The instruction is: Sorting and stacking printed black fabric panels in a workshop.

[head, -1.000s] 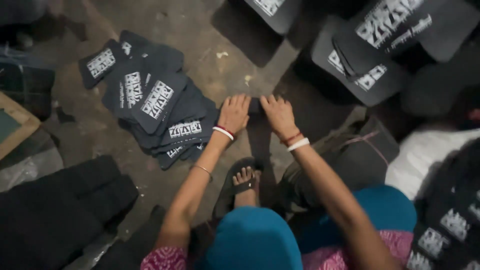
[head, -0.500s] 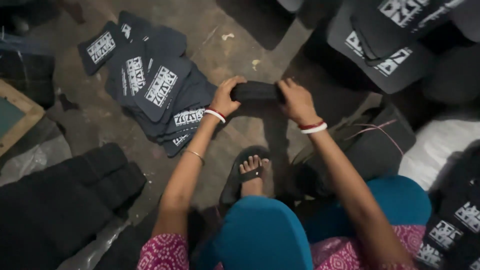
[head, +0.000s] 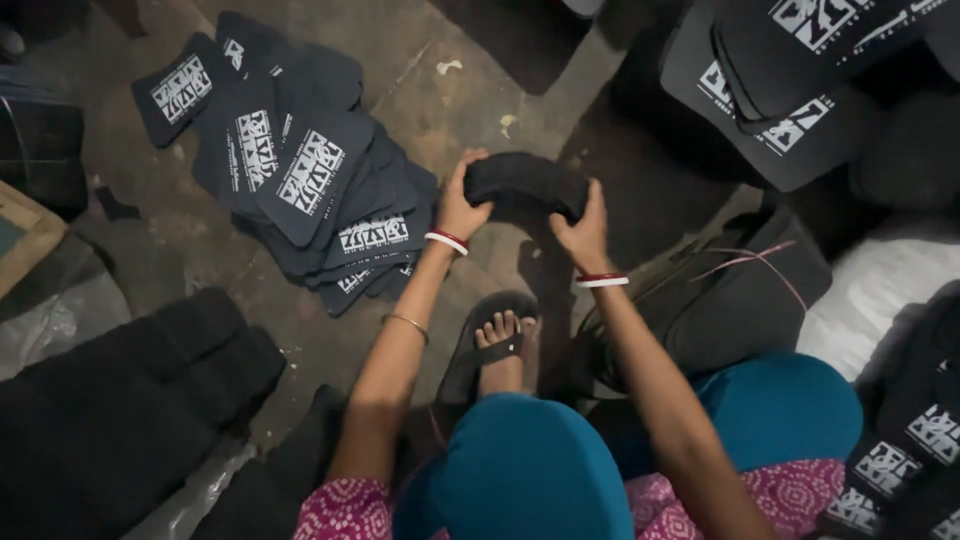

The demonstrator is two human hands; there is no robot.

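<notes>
White rectangular printed labels [head: 309,172] are seen on dark flat pieces fanned out on the floor [head: 420,90] at upper left; similar white prints [head: 800,20] are shown upper right and at lower right [head: 885,465].

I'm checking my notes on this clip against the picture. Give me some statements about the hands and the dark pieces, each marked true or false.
1. Both hands hold one dark piece. True.
2. The left hand rests flat on the floor. False: it is raised, gripping the piece's left end.
3. A spread pile of printed pieces lies on the floor left of the hands. True.
4. The right hand is empty. False: it grips the piece's right end.
5. The sandalled foot is bare of any footwear. False: it wears a sandal.
</notes>
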